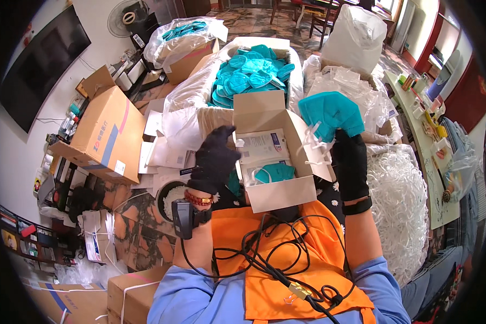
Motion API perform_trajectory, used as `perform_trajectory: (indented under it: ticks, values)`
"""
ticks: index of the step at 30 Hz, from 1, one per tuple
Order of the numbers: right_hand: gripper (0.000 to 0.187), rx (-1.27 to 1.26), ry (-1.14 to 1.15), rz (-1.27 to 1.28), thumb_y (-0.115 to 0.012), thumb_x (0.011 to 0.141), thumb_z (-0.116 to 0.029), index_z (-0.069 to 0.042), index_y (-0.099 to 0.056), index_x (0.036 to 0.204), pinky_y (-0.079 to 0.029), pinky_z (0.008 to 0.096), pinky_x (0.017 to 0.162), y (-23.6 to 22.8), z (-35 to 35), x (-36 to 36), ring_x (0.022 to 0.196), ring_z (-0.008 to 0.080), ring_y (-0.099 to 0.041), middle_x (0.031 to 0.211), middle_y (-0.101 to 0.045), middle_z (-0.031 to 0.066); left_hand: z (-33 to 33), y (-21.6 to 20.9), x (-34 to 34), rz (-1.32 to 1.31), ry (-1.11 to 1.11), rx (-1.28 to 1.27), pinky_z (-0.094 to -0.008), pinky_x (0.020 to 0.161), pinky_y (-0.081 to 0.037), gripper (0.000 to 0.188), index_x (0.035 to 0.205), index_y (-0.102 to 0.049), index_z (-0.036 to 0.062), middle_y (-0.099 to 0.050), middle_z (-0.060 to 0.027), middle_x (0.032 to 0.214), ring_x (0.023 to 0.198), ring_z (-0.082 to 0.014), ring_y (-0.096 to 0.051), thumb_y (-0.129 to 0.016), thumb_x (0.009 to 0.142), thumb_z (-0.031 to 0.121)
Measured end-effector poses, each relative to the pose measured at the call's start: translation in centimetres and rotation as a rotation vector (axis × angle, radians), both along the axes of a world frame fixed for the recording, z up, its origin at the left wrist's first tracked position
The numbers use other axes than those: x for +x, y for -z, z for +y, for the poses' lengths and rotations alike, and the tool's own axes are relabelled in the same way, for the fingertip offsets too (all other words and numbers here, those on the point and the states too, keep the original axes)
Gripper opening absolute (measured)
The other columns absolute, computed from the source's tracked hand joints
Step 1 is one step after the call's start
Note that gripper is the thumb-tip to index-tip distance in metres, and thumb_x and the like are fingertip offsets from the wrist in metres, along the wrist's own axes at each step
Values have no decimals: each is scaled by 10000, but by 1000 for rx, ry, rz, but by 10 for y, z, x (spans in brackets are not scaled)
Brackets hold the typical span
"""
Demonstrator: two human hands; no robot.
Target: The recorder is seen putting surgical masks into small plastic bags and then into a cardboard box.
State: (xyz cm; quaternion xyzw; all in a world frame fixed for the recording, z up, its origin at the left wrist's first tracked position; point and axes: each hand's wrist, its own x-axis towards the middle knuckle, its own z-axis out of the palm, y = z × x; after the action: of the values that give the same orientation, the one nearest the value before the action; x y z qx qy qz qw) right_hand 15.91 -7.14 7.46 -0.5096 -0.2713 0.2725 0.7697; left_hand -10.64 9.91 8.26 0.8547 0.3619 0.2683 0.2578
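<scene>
Far left, flat-screen television [46,67] hung dark on white wall [100,40]! Round-headed electric fan [128,18] stood near its upper corner. At back, wooden chair [321,24] on patterned floor tiles [248,20]. Over right, long pale-green table [443,213] stretched alongside, bottles [422,82] bunched toward far end!

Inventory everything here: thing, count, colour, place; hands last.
Held mask: one, teal, right hand
Small box: one, off-white, centre
Boxed mask: one, teal, inside it
Packets: several, white, inside too
Mask pile: many, teal, behind small box
Strips: many, white, right
Plastic bag: one, white, upper right
Brown boxes: several, brown, left
Television: one, black, upper left
Fan: one, grey, upper left
Table: one, pale, far right
Apron: one, orange, lap
Cables: several, black, over apron
Wrist device: one, black, left forearm
Left hand: one, black-gloved, beside small box
Right hand: one, black-gloved, holding mask
</scene>
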Motion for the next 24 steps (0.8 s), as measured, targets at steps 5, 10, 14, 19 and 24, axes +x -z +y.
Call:
perform_trajectory:
  ticks: [5, 10, 14, 19, 24]
  values:
    - [128, -106, -88, -5, -598, 861, -80, -91, -640, 982, -305, 205, 499, -15, 0, -24, 549, 29, -395, 692, -515, -72, -29, -16, 54, -548, 362, -571, -326, 953, -452, 461, 1244, -545, 12, -612, -97, 1213, 1121, -171, -570, -704, 838, 163]
    - [174, -96, -225, 73, -605, 866, -98, -75, -642, 1035, -277, 183, 480, -22, 7, -52, 522, 15, -375, 647, -487, -88, -20, 35, 86, -591, 526, -510, -286, 881, -469, 308, 1166, -596, 9, -649, -46, 1089, 982, -111, -590, -650, 887, 129]
    - [183, -184, -207, 105, -639, 885, -177, -93, -640, 1048, -264, 184, 454, -24, 9, -55, 504, 7, -374, 655, -504, -89, -45, 22, 90, -727, 351, -666, -279, 830, -474, 267, 1143, -618, 30, -648, -13, 1024, 904, -90, -581, -633, 910, 160]
    - [167, -453, -407, 82, -644, 878, -236, -82, -661, 942, -287, 198, 459, -20, 7, -68, 513, 18, -404, 641, -503, -77, -49, 13, 81, -707, 300, -715, -274, 783, -466, 297, 1137, -623, 33, -647, -8, 1017, 881, -88, -574, -621, 928, 243]
    - [190, -517, -414, -244, -641, 876, -227, -51, -704, 906, -330, 198, 484, -21, 1, -57, 548, 19, -452, 660, -562, -49, -37, 8, 66, -668, 153, -767, -272, 726, -451, 359, 1106, -646, 54, -648, 9, 946, 840, -89, -575, -613, 926, 363]
